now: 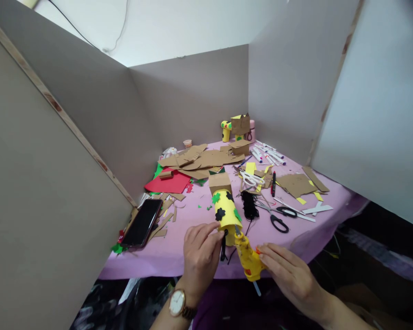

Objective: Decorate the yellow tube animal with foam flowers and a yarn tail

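Observation:
A yellow paper tube (224, 207) with black and green flower cutouts lies in front of me, a small cardboard box (220, 182) at its far end. At the tube's near end my left hand (201, 254) pinches a strand of black yarn (223, 247), its fingers close to the rim. My right hand (289, 270) grips a yellow hot glue gun (248, 256), the nozzle touching or very near the tube's open rim. To the right lie a bundle of black yarn (249, 205) and black-handled scissors (278, 218).
A phone (142, 223) lies at the left over cardboard strips. Red paper (168, 182) and cardboard sheets (213, 159) cover the back left. White scissors (250, 178), markers (268, 153) and cardboard scraps (294, 185) are at the right. Grey partitions (192, 96) surround the table.

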Demonstrator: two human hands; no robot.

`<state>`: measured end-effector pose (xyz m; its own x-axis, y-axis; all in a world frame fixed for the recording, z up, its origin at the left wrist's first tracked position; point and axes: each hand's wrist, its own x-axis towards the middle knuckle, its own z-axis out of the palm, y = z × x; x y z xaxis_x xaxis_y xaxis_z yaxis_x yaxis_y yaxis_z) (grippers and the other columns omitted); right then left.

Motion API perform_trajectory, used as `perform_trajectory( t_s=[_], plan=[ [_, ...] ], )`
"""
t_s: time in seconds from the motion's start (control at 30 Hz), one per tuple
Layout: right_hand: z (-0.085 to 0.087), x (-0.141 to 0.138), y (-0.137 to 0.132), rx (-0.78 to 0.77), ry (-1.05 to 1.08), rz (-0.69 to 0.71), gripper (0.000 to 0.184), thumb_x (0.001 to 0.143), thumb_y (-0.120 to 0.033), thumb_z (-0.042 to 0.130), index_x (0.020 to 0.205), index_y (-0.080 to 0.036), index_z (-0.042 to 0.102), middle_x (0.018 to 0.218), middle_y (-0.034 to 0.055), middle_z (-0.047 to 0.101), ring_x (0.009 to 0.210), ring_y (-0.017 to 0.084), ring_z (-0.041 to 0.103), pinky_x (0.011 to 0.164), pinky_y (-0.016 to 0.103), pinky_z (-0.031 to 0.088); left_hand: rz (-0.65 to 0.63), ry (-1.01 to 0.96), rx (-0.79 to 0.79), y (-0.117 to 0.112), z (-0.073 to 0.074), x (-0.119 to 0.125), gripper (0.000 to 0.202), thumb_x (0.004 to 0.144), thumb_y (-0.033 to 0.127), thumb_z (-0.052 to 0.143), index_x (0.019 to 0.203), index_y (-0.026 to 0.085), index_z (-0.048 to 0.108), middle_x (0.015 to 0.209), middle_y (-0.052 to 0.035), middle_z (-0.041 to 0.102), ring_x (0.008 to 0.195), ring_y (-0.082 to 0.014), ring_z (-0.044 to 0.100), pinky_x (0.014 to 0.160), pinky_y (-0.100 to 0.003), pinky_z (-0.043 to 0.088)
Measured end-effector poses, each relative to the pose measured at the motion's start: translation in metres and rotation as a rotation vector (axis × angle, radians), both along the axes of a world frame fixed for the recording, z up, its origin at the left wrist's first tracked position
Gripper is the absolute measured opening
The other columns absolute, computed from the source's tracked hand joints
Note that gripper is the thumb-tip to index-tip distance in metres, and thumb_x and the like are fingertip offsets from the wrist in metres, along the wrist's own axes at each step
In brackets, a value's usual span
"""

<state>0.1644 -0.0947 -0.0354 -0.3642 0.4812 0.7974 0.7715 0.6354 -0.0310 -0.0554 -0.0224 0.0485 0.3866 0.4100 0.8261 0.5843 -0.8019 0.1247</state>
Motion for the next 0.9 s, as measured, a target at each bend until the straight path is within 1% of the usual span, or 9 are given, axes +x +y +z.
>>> perform_trajectory(
  t_s=[0.13,0.23,0.4,0.5,0.6,0.77,0.83,0.9],
  plan=[
    [-0.003,0.001,0.001,-0.031,0.071,-0.006,0.036,0.084,0.001,0.048,0.117,-0.011,0.055,0.109,0.0123,0.068,0.112,0.020,0.056,0.093,0.033,0.051,0.119,0.026,0.027,-0.004,0.006,0.007,0.011,0.078,0.010,0.061,0.079,0.020,0.062,0.078,-0.0028,0.067,0.073,-0.0165,0.056,0.071,-0.034,0.036],
    [0.002,0.000,0.002,-0.019,0.113,-0.032,0.032,0.084,-0.001,0.051,0.114,-0.011,0.056,0.105,0.0131,0.069,0.109,0.020,0.058,0.092,0.032,0.051,0.188,0.034,0.019,-0.007,0.009,0.012,0.010,0.079,0.013,0.060,0.074,0.021,0.063,0.073,-0.0010,0.066,0.069,-0.0156,0.054,0.071,-0.034,0.032],
    [0.010,-0.003,0.002,0.005,0.164,-0.045,0.031,0.084,-0.003,0.052,0.113,-0.014,0.058,0.101,0.0108,0.071,0.104,0.019,0.061,0.089,0.030,0.053,0.268,0.032,0.030,-0.008,0.013,0.018,0.016,0.080,0.016,0.059,0.065,0.022,0.061,0.068,0.0009,0.064,0.066,-0.0155,0.053,0.072,-0.034,0.027],
    [0.009,-0.003,0.002,0.008,0.163,-0.038,0.032,0.084,-0.004,0.052,0.114,-0.015,0.058,0.101,0.0098,0.071,0.104,0.019,0.061,0.089,0.031,0.054,0.298,0.060,0.026,-0.009,0.015,0.020,0.017,0.079,0.017,0.060,0.063,0.022,0.060,0.069,0.0013,0.065,0.066,-0.0157,0.052,0.071,-0.034,0.026],
    [0.006,-0.003,0.002,-0.009,0.140,-0.032,0.031,0.084,-0.004,0.052,0.113,-0.013,0.057,0.103,0.0106,0.070,0.105,0.020,0.061,0.090,0.031,0.053,0.320,0.085,0.020,-0.010,0.016,0.021,0.017,0.079,0.016,0.060,0.063,0.022,0.060,0.070,0.0012,0.065,0.068,-0.0161,0.052,0.072,-0.035,0.025],
    [0.005,-0.001,-0.001,-0.030,0.143,-0.056,0.033,0.085,-0.003,0.050,0.116,-0.015,0.053,0.105,0.0104,0.068,0.106,0.019,0.059,0.090,0.031,0.052,0.331,0.097,0.032,-0.012,0.016,0.022,0.017,0.079,0.016,0.060,0.064,0.023,0.062,0.071,0.0014,0.065,0.069,-0.0165,0.053,0.074,-0.036,0.024],
    [0.008,0.004,0.000,-0.061,0.186,-0.093,0.035,0.085,-0.005,0.049,0.118,-0.017,0.051,0.107,0.0098,0.067,0.106,0.019,0.058,0.090,0.032,0.052,0.335,0.101,0.028,-0.013,0.016,0.023,0.017,0.079,0.016,0.060,0.063,0.023,0.062,0.071,0.0016,0.065,0.069,-0.0166,0.053,0.075,-0.036,0.024],
    [0.013,0.015,0.005,-0.091,0.242,-0.172,0.034,0.086,-0.011,0.048,0.119,-0.019,0.048,0.109,0.0099,0.064,0.105,0.021,0.058,0.089,0.034,0.051,0.338,0.099,0.022,-0.014,0.018,0.023,0.017,0.079,0.017,0.060,0.064,0.023,0.062,0.071,0.0016,0.066,0.069,-0.0167,0.053,0.075,-0.036,0.023]
  ],
)
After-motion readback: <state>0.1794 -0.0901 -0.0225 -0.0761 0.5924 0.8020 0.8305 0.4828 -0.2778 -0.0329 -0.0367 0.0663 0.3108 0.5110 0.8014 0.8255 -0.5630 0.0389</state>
